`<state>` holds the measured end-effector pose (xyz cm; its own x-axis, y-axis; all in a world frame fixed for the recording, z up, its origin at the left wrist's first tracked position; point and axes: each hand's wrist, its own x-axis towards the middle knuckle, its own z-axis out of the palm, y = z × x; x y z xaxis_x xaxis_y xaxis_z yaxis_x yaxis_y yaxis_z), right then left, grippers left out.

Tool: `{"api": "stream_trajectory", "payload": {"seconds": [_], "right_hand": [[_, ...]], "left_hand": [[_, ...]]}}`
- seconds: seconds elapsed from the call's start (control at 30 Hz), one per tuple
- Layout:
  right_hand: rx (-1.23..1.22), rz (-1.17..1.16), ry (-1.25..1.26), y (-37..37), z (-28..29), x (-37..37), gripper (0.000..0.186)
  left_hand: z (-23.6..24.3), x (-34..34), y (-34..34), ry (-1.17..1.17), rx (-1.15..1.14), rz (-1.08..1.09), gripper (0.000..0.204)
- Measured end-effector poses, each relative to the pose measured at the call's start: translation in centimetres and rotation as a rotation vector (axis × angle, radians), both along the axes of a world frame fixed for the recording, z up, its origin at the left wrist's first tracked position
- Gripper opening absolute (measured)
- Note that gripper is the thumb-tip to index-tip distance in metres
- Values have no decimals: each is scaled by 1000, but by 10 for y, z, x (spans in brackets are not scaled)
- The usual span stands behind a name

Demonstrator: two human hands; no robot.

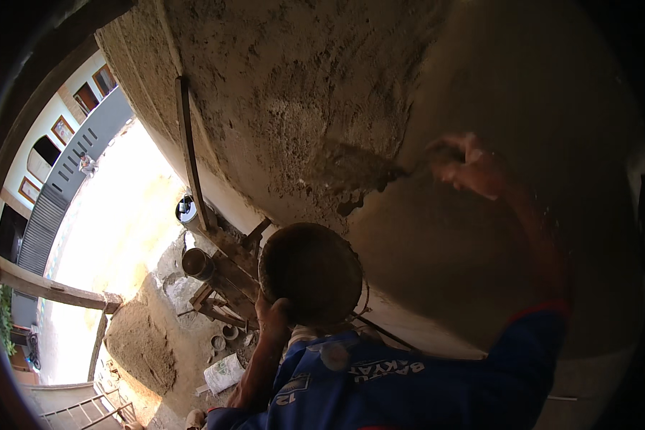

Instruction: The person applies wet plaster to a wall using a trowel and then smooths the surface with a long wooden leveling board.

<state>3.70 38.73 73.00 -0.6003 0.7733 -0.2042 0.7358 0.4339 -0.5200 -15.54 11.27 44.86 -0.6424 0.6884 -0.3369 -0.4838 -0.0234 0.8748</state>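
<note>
Bucket [312, 269] sits gripped in my left fingers [282, 307], just ahead of them, while my right fingers [453, 173] clasp a blurred trowel [365, 166] to their left.

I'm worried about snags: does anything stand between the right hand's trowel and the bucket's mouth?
Nothing visible does. The right hand holds the motion-blurred trowel by the wall; the bucket, gripped at its rim by the left hand, shows an uncovered mouth below it in the picture.
</note>
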Motion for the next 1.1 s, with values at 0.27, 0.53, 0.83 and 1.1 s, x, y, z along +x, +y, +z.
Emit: {"api": "stream_trajectory", "payload": {"seconds": [0.27, 0.53, 0.83, 1.1], "right_hand": [[538, -164, 109, -9, 69, 24, 47], [661, 538, -543, -46, -120, 19, 42], [322, 802, -208, -47, -254, 12, 39], [-4, 550, -19, -56, -176, -3, 45]], "left_hand": [[-11, 2, 6, 14, 78, 4, 55], [5, 8, 46, 9, 84, -169, 56], [18, -2, 48, 173, 92, -192, 58], [25, -12, 36, 76, 85, -165, 56]]}}
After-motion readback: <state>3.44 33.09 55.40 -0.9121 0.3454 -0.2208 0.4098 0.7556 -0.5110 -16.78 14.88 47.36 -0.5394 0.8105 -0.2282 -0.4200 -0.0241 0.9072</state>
